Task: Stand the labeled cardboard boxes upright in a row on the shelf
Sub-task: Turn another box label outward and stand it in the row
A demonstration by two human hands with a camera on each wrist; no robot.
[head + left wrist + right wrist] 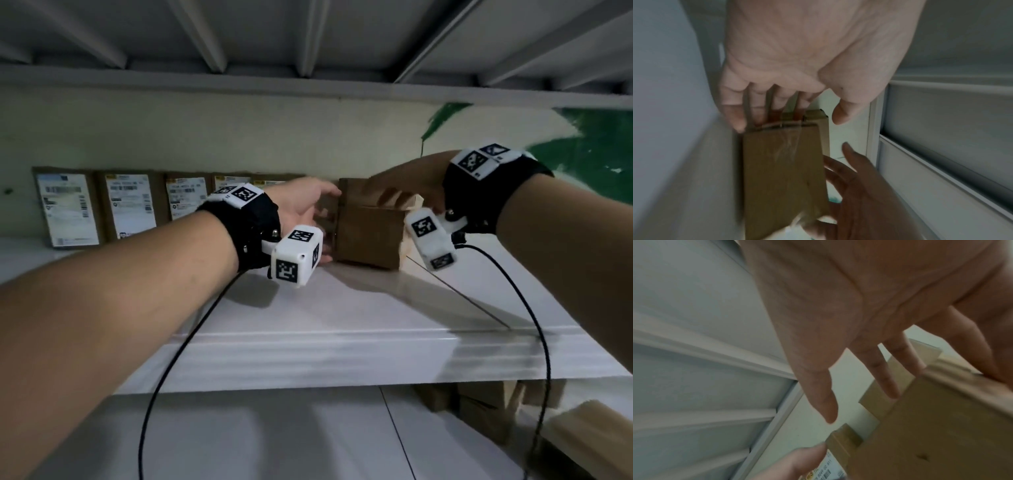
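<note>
Both hands hide much of the brown box [370, 236] near the shelf's [308, 308] back edge: left hand [305, 205] fingers straight against it, right hand [411, 185] fingers spread over its top, grip unclear.

I count about five labeled boxes [70, 209] standing upright in a row along the shelf [308, 342] back edge, white labels facing out, starting near the left end. Right of the row, mid-shelf at the back, plain brown boxes [370, 236] sit bunched together with no label side visible from the head view. Right wrist view shows one box's label [830, 467], partly hidden.
</note>
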